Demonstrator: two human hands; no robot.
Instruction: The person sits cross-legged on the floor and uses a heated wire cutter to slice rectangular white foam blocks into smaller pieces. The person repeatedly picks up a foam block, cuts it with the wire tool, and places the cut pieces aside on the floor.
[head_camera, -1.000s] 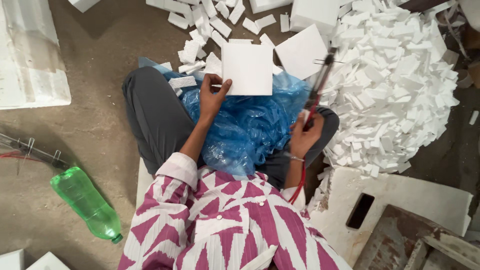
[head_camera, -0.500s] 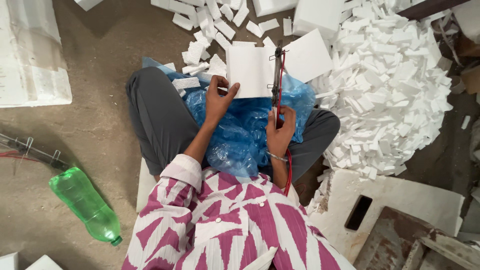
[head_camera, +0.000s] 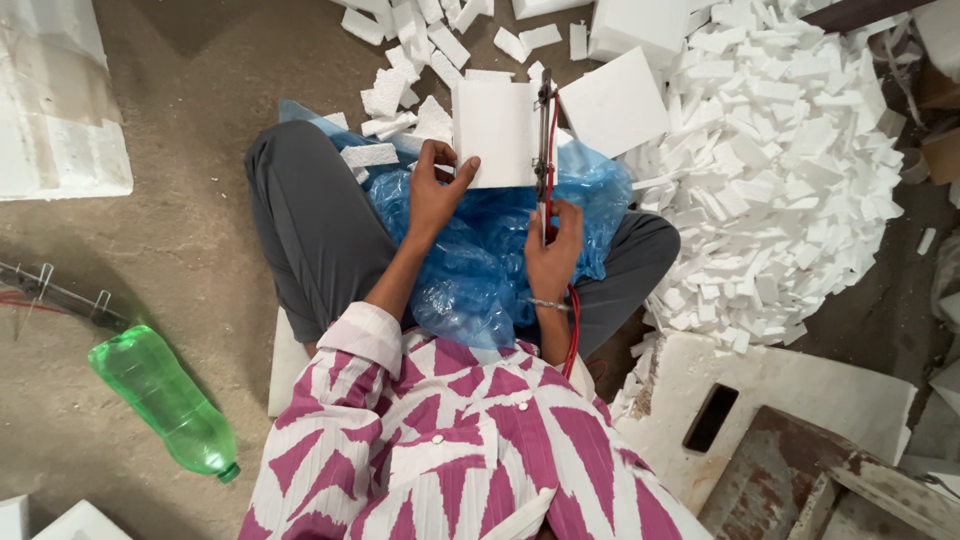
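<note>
Left hand (head_camera: 432, 192) pinches the near edge of a white foam slab (head_camera: 494, 133), thumb on top, slab held over the blue plastic sheet (head_camera: 480, 255) on the lap. Right hand (head_camera: 553, 255) is closed around the handle of a wire cutter (head_camera: 545, 130) with a red cord (head_camera: 571, 330); its frame stands upright against the slab's right edge. A heap of cut foam pieces (head_camera: 790, 170) lies right of both hands.

Pink-and-white zigzag shirt (head_camera: 450, 450) with rolled sleeves; grey trousers (head_camera: 310, 230); thin bracelet (head_camera: 545, 303) on one wrist.
</note>
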